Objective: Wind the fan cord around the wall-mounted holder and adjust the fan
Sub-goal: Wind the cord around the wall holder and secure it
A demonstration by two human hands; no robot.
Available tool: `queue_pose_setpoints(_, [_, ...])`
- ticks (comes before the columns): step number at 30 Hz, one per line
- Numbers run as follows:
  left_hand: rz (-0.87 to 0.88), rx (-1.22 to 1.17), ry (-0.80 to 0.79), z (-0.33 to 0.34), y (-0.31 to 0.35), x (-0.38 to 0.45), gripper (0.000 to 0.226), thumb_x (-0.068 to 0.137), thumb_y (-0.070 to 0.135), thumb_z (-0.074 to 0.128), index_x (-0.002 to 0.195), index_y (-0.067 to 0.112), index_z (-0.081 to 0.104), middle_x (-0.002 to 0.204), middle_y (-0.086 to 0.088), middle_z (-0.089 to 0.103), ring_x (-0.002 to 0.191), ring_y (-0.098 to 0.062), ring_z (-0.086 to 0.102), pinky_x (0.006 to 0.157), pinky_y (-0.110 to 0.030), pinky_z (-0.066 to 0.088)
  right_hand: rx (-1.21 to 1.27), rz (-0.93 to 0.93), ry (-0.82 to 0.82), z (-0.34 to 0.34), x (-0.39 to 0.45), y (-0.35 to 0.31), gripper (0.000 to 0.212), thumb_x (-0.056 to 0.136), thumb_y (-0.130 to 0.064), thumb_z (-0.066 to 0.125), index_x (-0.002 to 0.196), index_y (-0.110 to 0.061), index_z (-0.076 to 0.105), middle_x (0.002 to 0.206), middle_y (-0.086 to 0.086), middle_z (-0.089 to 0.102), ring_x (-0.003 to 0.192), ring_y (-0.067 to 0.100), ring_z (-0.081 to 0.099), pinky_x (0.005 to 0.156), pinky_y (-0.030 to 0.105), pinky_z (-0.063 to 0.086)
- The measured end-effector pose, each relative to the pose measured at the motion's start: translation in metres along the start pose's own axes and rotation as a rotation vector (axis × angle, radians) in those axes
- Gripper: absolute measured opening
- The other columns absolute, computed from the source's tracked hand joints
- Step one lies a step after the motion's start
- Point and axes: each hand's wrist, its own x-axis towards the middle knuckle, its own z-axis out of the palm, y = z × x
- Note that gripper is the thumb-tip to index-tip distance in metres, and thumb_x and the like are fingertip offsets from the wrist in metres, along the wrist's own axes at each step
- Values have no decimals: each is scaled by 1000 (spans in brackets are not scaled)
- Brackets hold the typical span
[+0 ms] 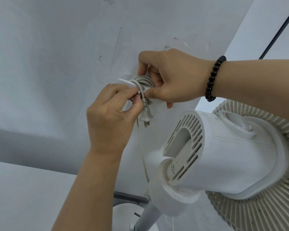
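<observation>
A white holder (123, 81) is fixed to the pale wall, with several turns of the grey fan cord (143, 80) wound around it. The cord's plug (145, 116) hangs just below the coil, prongs pointing down. My left hand (110, 117) pinches the cord at the front of the holder, just above the plug. My right hand (172, 77) grips the holder's right side, thumb pressed on its front plate. One strand of cord (143, 150) runs down toward the white fan (223, 155), whose motor housing and grille fill the lower right.
The fan's pole (147, 215) and round base (122, 214) stand at the bottom centre. A black bead bracelet (213, 79) sits on my right wrist. A dark line (280, 29) runs up the wall at the upper right. The wall bears small scuff marks.
</observation>
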Motion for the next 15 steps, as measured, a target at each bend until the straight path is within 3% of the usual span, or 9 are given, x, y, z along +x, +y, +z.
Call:
queue_pose_setpoints(8, [-51,-59,-4,-2,1,3,8,81,3,75,88,3,78,83,-7,73,73,-13,68,71,-21,57,2,6,5,1,1,1,21,88,-21,66,98,-18,48,54,-9,61,44,16,67,60,44,58])
queue_pose_setpoints(13, [-65,-50,-6,-2,1,3,7,80,5,75,87,3,78,83,-6,75,77,-10,67,77,-9,50,-8,13,71,5,0,-4,24,84,-20,69,99,-15,50,67,-9,52,38,7,60,55,43,58])
queue_pose_setpoints(15, [-79,-63,-7,-3,1,3,8,80,5,76,87,3,78,84,-6,75,77,-10,68,77,-13,52,-11,21,89,7,0,-6,24,83,-19,68,99,-14,51,68,-10,51,43,3,59,51,40,58])
